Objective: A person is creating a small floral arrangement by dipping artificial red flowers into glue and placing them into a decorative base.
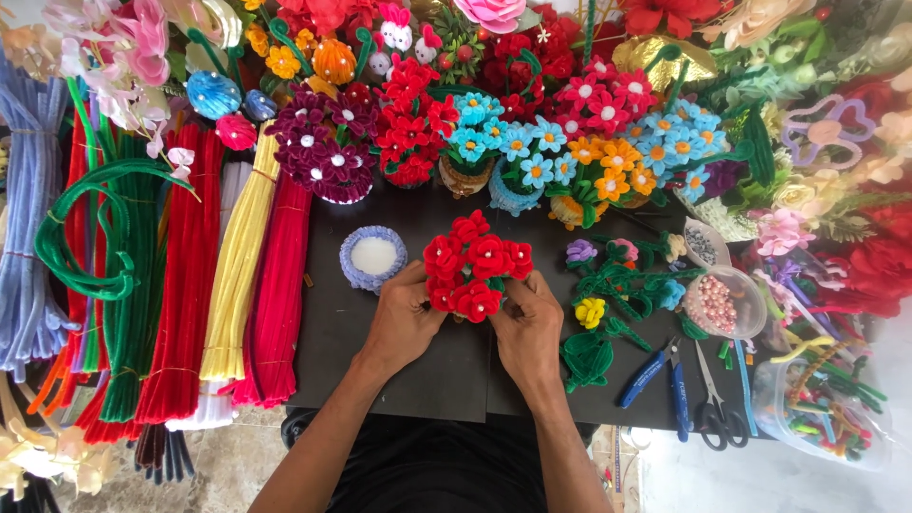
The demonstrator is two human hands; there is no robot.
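At the middle of the black table [380, 351], the left hand [404, 318] and the right hand [527, 323] close from either side on a small bouquet of red fuzzy pipe-cleaner flowers [473, 264], fingers curled round its lower blooms and whatever base lies hidden beneath; the cluster stands upright between them, just clear of the table's front half; by the look of it the blooms are being set and pressed into shape, a late step of arranging, and the next move would call for a gentle pinch and small turns, since the soft wire petals bend easily; just behind the left hand sits a round lilac knitted-looking cup with a white filling [373, 256], apart from the bouquet; to the right lie loose green chenille stems with small purple, pink and yellow flowers [608, 285], then a clear plastic tub of pink beads [724, 302], blue-handled pliers [655, 370] and black-handled scissors [714, 404]; along the left edge hang long bundles of chenille stems, red [185, 285], yellow [233, 275], green [133, 285] and pale blue [33, 228], plush and straight; across the back stand finished pots of blue daisy-like flowers [518, 152], dark maroon ones [328, 142] and orange ones [603, 161].
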